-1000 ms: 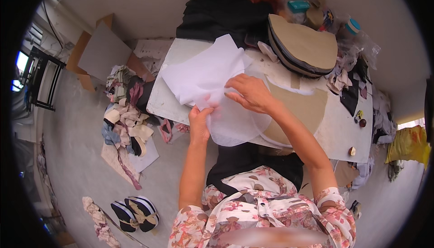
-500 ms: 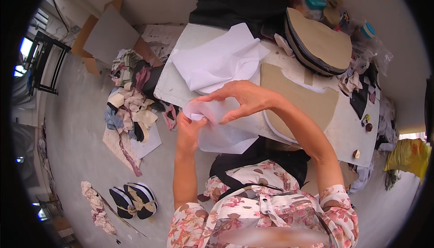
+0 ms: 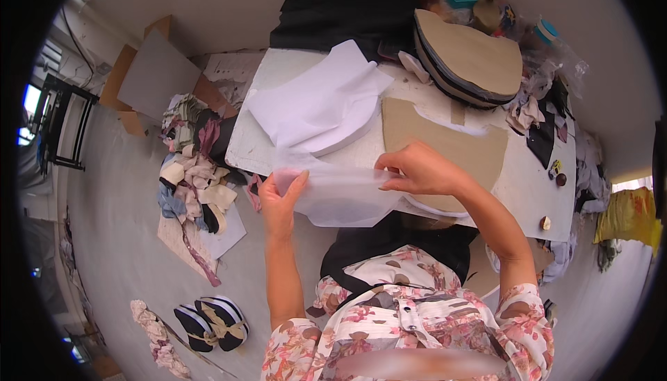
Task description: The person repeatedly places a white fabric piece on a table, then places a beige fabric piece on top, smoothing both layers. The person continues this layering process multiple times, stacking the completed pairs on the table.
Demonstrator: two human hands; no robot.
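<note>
A thin, see-through white fabric sheet point(image 3: 340, 197) is stretched between my hands over the table's near edge. My left hand point(image 3: 281, 197) pinches its left end between thumb and fingers. At the other end my right hand point(image 3: 424, 169) grips the sheet's edge, above a flat beige panel point(image 3: 445, 134) with a curved outline and a white border. Beyond the left hand, more white fabric point(image 3: 319, 96) lies crumpled on a stack of white curved pieces point(image 3: 347, 131).
The white table point(image 3: 243, 131) also bears a thick stack of beige curved panels point(image 3: 472, 54), a folded black cloth point(image 3: 340, 12) and plastic bags point(image 3: 556, 58). Fabric scraps point(image 3: 198, 179) heap on the floor at left, near a cardboard box point(image 3: 156, 78) and tied black-and-white bundles point(image 3: 212, 322).
My right hand has moved right, away from the left hand, and the sheet that was bunched between them is now drawn out wide. The view has shifted slightly.
</note>
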